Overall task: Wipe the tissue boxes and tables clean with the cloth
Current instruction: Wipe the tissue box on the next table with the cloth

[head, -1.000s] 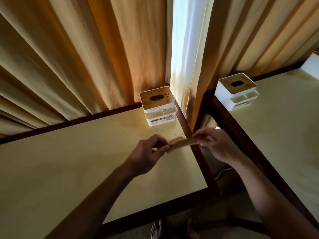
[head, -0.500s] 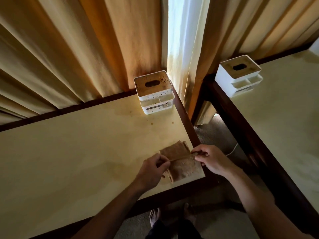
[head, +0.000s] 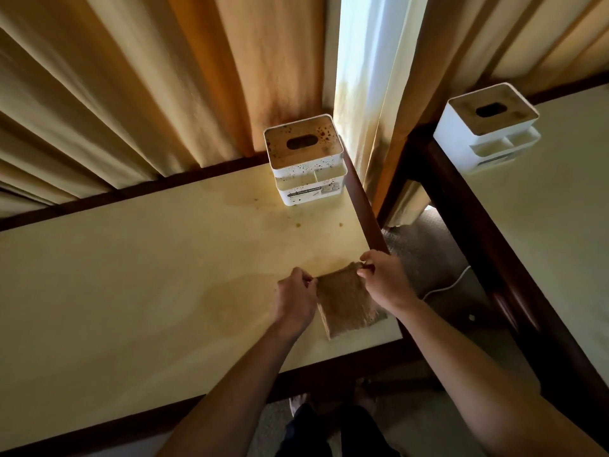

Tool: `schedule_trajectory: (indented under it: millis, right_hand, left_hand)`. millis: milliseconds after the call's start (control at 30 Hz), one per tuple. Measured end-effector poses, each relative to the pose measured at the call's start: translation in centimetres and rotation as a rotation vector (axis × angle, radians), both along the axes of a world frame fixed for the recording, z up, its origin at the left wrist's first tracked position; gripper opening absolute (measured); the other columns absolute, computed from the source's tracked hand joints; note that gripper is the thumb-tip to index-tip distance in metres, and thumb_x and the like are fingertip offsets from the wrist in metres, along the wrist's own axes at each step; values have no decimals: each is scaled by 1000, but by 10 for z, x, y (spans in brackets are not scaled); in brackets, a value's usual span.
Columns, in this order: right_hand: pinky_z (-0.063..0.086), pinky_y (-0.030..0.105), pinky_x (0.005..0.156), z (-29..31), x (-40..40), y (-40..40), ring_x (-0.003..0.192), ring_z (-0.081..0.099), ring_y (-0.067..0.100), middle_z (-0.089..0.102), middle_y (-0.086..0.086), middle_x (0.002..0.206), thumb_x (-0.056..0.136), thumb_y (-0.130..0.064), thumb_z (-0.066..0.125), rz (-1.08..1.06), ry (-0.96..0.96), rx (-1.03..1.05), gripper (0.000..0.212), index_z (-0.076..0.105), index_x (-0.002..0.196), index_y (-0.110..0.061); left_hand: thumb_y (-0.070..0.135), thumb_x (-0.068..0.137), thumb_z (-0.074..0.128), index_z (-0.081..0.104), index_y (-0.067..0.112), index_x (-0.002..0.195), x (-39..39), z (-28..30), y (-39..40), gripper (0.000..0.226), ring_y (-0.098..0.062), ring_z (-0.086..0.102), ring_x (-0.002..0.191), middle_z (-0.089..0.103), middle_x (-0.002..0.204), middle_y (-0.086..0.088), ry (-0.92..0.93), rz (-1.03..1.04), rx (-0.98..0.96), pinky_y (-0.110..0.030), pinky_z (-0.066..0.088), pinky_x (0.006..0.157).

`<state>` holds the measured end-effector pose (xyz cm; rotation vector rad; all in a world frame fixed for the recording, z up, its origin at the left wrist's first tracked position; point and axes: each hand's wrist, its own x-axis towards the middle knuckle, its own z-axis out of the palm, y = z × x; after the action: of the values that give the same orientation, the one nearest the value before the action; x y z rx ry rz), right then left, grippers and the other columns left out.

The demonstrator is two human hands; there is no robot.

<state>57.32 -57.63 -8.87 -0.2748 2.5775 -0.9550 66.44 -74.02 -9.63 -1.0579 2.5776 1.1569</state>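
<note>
Nearest the camera, two bare forearms reach out over the dark wooden edge of the pale cream, smooth-topped table (head: 138, 291). The left hand (head: 296, 300) has its fingers curled in, pinching the far left corner of the brown, coarse-woven rectangular cloth (head: 346, 301); the right hand (head: 385, 282) pinches the far right corner between thumb and fingertips. The cloth lies flat on the tabletop near the table's right corner, folded, its near edge showing layered thickness.

The likely risk: the cloth sits close to the right rim, so a tug from the right hand could drag it over the edge and let it drop to the floor. Its folded layers may also slip apart if only the corners are pulled, leaving a loose bunch that smears and does not lift dirt.

Beyond the hands, faint ring-shaped stains and small brown spots mark the glossy surface. Further back, at the far right corner, stands the white squarish plastic tissue box with a speckled brown lid (head: 304, 159) and an oval slot, spattered with dark dots. A second white tissue box (head: 487, 127), looking cleaner, sits on the neighbouring cream table (head: 543, 242) to the right, well apart. Heavy golden pleated curtains (head: 148, 77) hang behind
</note>
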Motion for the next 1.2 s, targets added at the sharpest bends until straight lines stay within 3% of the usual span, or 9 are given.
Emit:
schedule_trajectory:
  millis: [133, 233, 300, 400, 467, 667, 933, 1067, 1200]
  right_hand:
    - [49, 28, 80, -4, 8, 3, 98, 62, 20, 61, 6, 114, 95, -17, 60, 81, 240, 90, 24, 62, 117, -10]
    - [57, 31, 66, -2, 20, 8, 89, 63, 25, 63, 12, 104, 85, -16, 71, 204, 571, 115, 23, 64, 104, -6]
    - [59, 39, 74, -9, 31, 13, 100, 63, 30, 65, 16, 109, 77, -24, 76, 386, 678, 131, 41, 61, 109, -3]
    - [34, 47, 111, -25, 41, 23, 139, 39, 31, 45, 18, 146, 101, -48, 31, 601, 517, 321, 61, 46, 139, -2]
    - [17, 46, 117, -34, 41, 30, 149, 16, 25, 25, 12, 159, 104, -45, 13, 624, 458, 409, 63, 33, 149, -6]
    - [11, 48, 117, -37, 36, 40, 150, 9, 20, 14, 7, 162, 104, -47, 9, 618, 374, 466, 63, 20, 153, -9]
    - [10, 48, 117, -39, 33, 41, 151, 9, 19, 16, 7, 162, 104, -49, 9, 620, 387, 461, 63, 21, 152, -10]
    - [3, 46, 120, -32, 24, 31, 151, 0, 17, 12, 6, 163, 105, -50, 11, 546, 390, 338, 61, 24, 151, -13]
    - [5, 45, 123, -12, -24, -3, 151, -1, 21, 10, 9, 162, 102, -38, 35, 327, 360, 184, 55, 29, 150, -11]
  left_hand:
    - [41, 97, 57, 56, 24, 119, 4, 11, 6, 28, -23, 61, 106, 63, 116, 2, -44, -154, -300, -39, 51, 83]
    - [40, 97, 52, 52, 16, 128, 19, 4, 10, 39, -24, 53, 116, 55, 125, -4, 145, -334, -456, -46, 53, 87]
    - [39, 98, 44, 49, 9, 130, 31, -10, 18, 44, -29, 51, 121, 57, 128, -12, 253, -490, -528, -51, 46, 98]
    - [42, 101, 37, 34, 4, 148, 43, -33, 32, 61, -33, 29, 147, 39, 154, -18, 147, -722, -611, -61, 20, 113]
    - [46, 101, 37, 31, 3, 153, 45, -41, 34, 68, -28, 17, 152, 26, 162, -15, 58, -709, -609, -63, 13, 115]
    - [50, 104, 16, 28, 6, 154, 37, -41, 28, 69, -22, 10, 154, 18, 165, -11, -41, -752, -598, -66, 9, 115]
    - [57, 104, 15, 23, 9, 157, 35, -38, 19, 72, -18, -2, 154, 6, 167, -8, -82, -819, -566, -65, 3, 115]
    - [62, 97, -10, -12, 16, 157, 16, -15, -2, 76, -14, -29, 148, -26, 163, -4, -44, -698, -447, -59, -16, 118]
    - [60, 98, 22, -11, 11, 157, -41, 16, -57, 84, -15, -22, 150, -16, 166, -6, 32, -413, -342, -49, -13, 122]
